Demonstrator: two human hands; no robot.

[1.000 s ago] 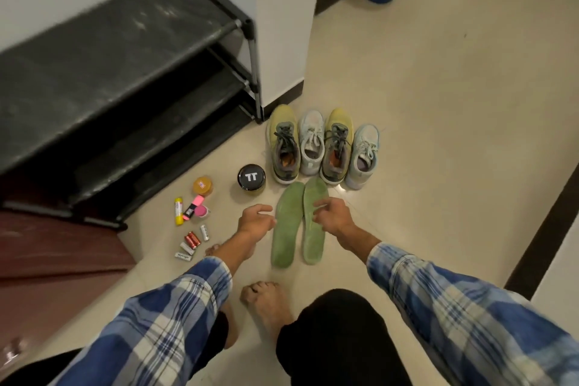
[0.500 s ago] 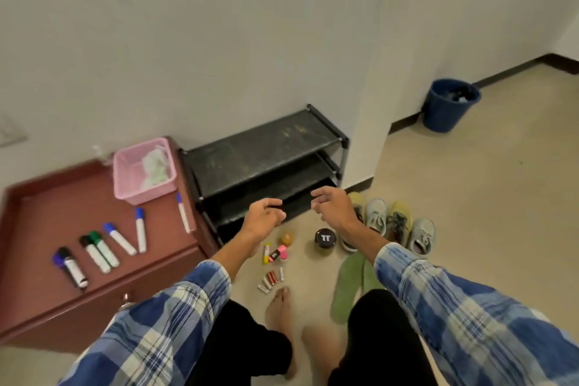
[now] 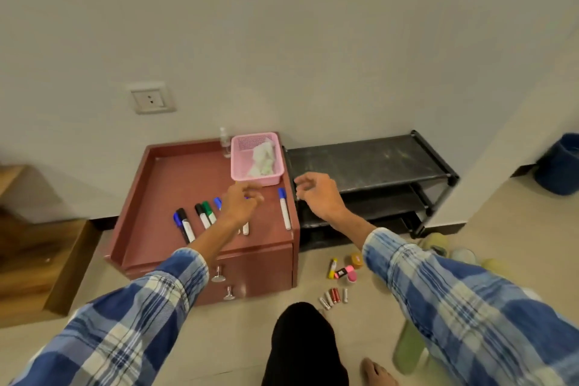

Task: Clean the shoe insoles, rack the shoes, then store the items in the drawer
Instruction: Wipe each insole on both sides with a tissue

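Your left hand (image 3: 239,202) hangs over the red-brown drawer unit (image 3: 175,185), fingers loosely curled, half open, gripping nothing. Markers (image 3: 203,216) lie under and left of those fingers; one blue-capped marker (image 3: 284,211) lies to their right. The pink basket (image 3: 239,171) with white wipes (image 3: 261,158) sits just beyond your fingertips.

Your right hand (image 3: 318,196) is level with the black shoe rack (image 3: 369,160), fingers curled and apart, empty, touching nothing.

The green insoles (image 3: 407,346) lie on the floor, well back from both hands, under your right sleeve (image 3: 454,298). The shoes (image 3: 451,249) are blurred, beside the rack's base. The batteries (image 3: 333,296) are on the floor between your arms.
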